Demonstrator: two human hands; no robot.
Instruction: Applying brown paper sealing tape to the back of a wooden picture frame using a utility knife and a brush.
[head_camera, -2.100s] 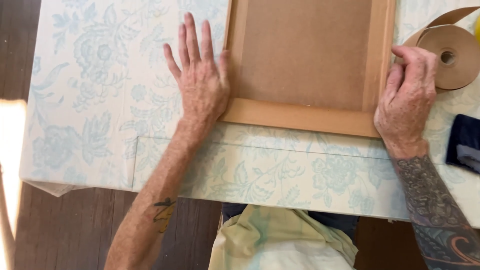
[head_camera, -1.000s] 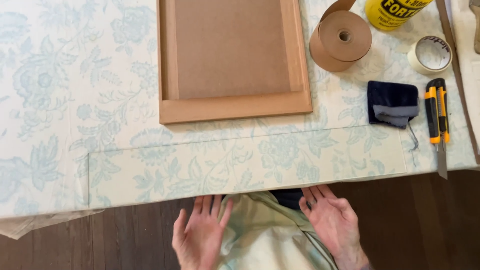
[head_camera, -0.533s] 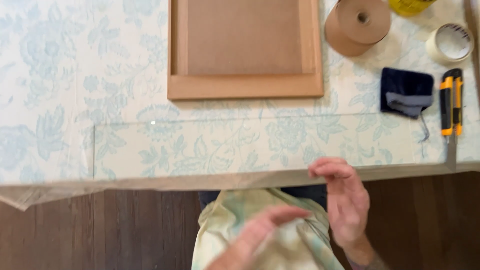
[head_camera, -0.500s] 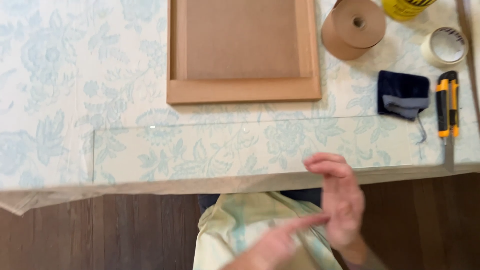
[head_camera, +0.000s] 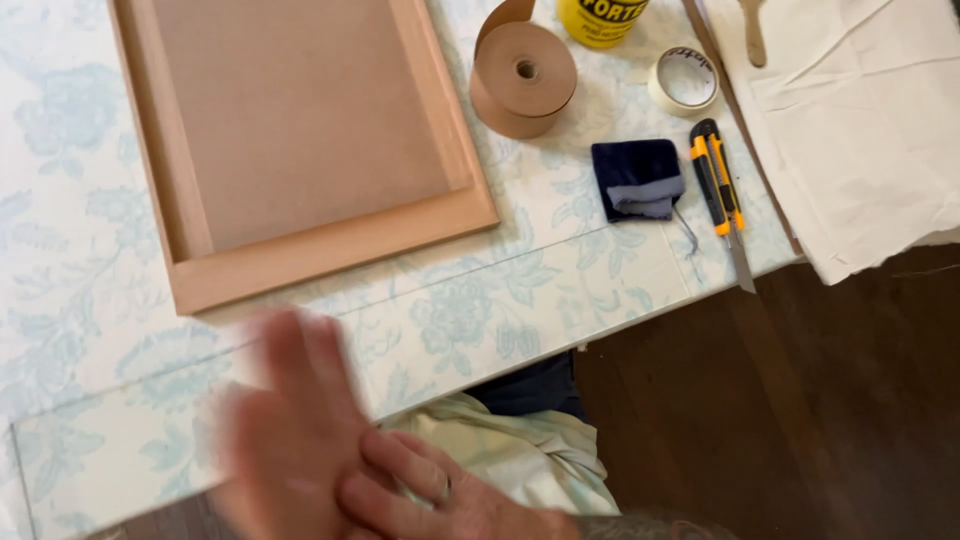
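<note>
Both our hands are low in the near-left of the view, pressed together. Left hand (head_camera: 290, 440) is motion-blurred, fingers spread, palm against the right hand (head_camera: 440, 500), whose fingers lie across it; a ring shows on one right finger. Neither grip holds anything: both open, flat on each other.

They sit over the near edge of the bench (head_camera: 90, 440), which is covered in pale blue floral paper. Below them we see our light green cloth (head_camera: 510, 460) at the lap.

Closest item is the wooden frame (head_camera: 290, 150), lying flat on the bench just beyond the hands, back panel up, slightly rotated, not touched.

Right of the frame: brown paper tape roll (head_camera: 522, 80) at its far-right corner, yellow can (head_camera: 603, 18) beyond that, white tape roll (head_camera: 684, 80) further right.

Nearer: folded dark blue cloth (head_camera: 637, 178), with the yellow-black utility knife (head_camera: 722, 195) just beside it, blade out towards the bench's near edge.

Far right: white sheet (head_camera: 860, 130) overhanging the edge. Dark wood floor (head_camera: 800, 400) below.
</note>
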